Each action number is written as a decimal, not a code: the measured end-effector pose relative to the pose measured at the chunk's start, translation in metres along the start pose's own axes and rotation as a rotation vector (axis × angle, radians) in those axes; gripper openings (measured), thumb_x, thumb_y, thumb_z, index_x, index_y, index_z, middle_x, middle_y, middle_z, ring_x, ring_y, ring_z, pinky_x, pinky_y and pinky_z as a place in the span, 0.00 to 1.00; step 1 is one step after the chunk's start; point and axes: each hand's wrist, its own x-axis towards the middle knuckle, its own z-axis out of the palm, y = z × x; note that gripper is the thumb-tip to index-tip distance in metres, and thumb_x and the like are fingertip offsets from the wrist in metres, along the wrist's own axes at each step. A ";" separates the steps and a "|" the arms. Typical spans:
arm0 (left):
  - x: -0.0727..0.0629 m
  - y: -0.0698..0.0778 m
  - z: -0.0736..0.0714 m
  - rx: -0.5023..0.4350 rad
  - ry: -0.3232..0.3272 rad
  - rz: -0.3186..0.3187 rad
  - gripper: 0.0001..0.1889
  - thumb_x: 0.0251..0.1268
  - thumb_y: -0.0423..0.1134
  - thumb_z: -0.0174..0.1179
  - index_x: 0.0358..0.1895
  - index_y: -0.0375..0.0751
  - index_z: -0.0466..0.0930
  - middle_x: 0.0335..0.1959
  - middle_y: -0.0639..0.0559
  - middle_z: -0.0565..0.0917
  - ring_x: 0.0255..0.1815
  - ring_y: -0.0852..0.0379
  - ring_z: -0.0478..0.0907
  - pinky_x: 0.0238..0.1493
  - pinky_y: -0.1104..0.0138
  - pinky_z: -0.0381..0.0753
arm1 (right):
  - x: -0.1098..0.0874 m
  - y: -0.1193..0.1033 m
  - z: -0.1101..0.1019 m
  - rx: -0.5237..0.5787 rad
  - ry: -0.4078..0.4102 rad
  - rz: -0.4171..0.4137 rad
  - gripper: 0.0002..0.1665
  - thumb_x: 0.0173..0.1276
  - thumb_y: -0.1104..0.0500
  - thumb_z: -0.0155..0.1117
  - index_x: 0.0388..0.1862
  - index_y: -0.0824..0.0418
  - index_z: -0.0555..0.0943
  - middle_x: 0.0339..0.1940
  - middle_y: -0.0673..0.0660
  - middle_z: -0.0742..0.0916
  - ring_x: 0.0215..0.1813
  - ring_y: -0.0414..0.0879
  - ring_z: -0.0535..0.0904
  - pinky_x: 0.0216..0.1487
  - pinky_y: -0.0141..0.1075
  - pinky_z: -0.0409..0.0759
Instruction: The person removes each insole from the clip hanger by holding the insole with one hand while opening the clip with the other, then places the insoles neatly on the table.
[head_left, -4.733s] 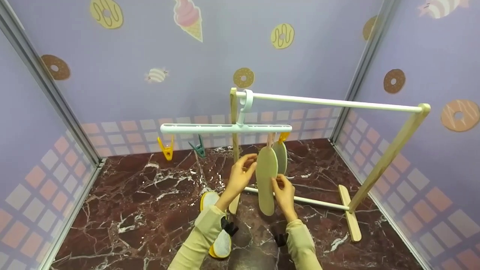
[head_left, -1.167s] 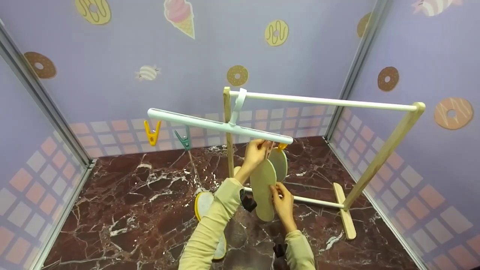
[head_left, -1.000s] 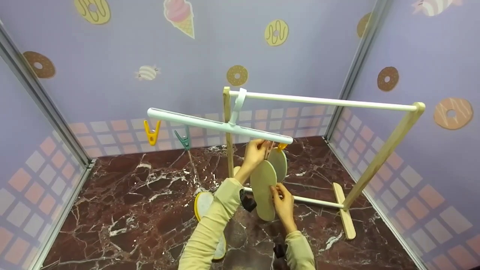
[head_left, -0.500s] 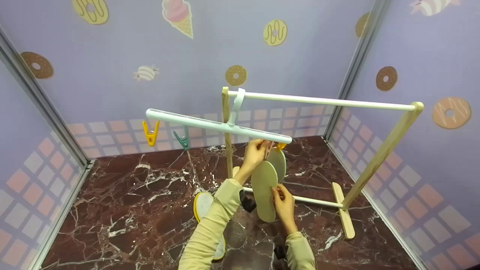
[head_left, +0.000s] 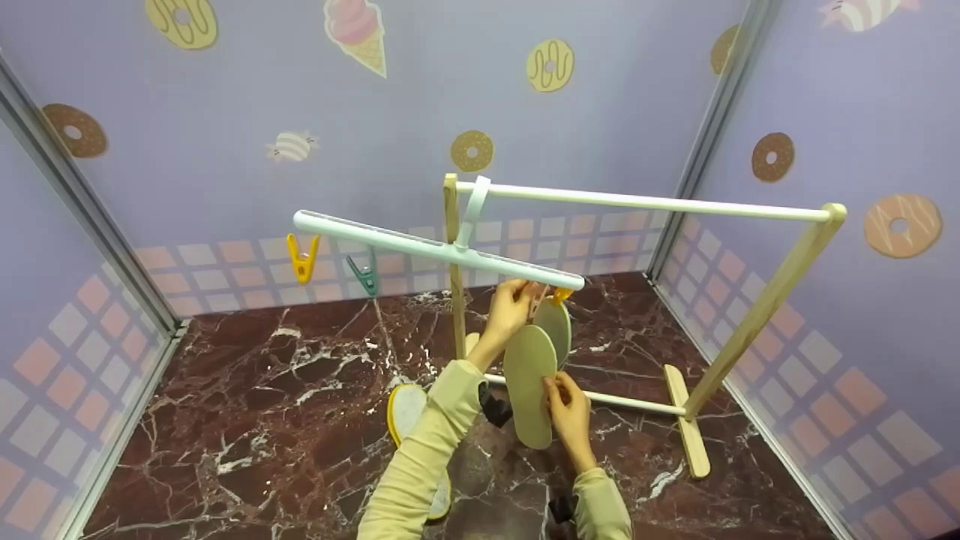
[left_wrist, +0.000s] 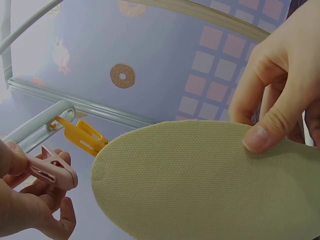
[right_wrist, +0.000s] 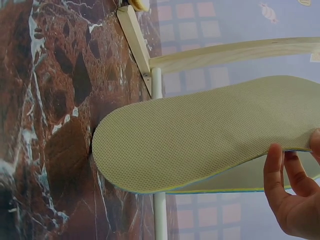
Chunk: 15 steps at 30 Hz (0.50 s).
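Observation:
My left hand (head_left: 510, 311) pinches a pink clothespin (left_wrist: 52, 172) under the right end of the white hanger (head_left: 405, 241). With thumb and fingers, my right hand (head_left: 568, 409) holds a beige insole (head_left: 529, 386) by its right edge, partway down. A gap shows between the insole's rounded top end and the pink clothespin in the left wrist view. Behind it a second insole (head_left: 555, 330) hangs from an orange clothespin (left_wrist: 82, 136) at the hanger's end. The hanger tilts, its right end low.
The hanger hooks over the top bar (head_left: 645, 201) of a wooden rack (head_left: 769, 315). From its left part hang a yellow clothespin (head_left: 302, 259) and a green clothespin (head_left: 365, 276). A yellow-edged shoe (head_left: 405, 409) and another lie on the marbled surface (head_left: 247, 420), partly behind the left sleeve.
Since the earliest frame, my left hand has risen to the pink clothespin and the hanger's right end has dipped. Over the last second the held insole has slid slightly down, away from that clothespin.

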 end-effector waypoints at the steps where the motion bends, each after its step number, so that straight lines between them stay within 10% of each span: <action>1: 0.000 0.000 0.000 -0.005 -0.003 -0.003 0.12 0.64 0.35 0.50 0.31 0.28 0.78 0.22 0.44 0.78 0.21 0.67 0.66 0.24 0.76 0.68 | 0.000 0.000 0.000 -0.005 0.002 0.000 0.07 0.62 0.67 0.56 0.34 0.72 0.77 0.27 0.69 0.83 0.24 0.51 0.77 0.26 0.43 0.80; 7: -0.001 0.000 0.002 -0.099 -0.024 -0.041 0.12 0.65 0.34 0.48 0.34 0.27 0.77 0.21 0.49 0.75 0.20 0.67 0.66 0.23 0.78 0.67 | -0.002 0.002 -0.002 -0.021 0.006 -0.001 0.07 0.63 0.66 0.55 0.34 0.71 0.77 0.25 0.69 0.81 0.20 0.51 0.75 0.18 0.24 0.69; 15: -0.005 0.003 0.003 -0.143 -0.037 -0.027 0.13 0.66 0.35 0.46 0.42 0.27 0.76 0.35 0.35 0.80 0.34 0.52 0.77 0.33 0.74 0.72 | -0.007 0.009 -0.005 -0.002 -0.086 0.010 0.08 0.65 0.65 0.52 0.38 0.71 0.74 0.21 0.73 0.79 0.13 0.41 0.71 0.13 0.28 0.69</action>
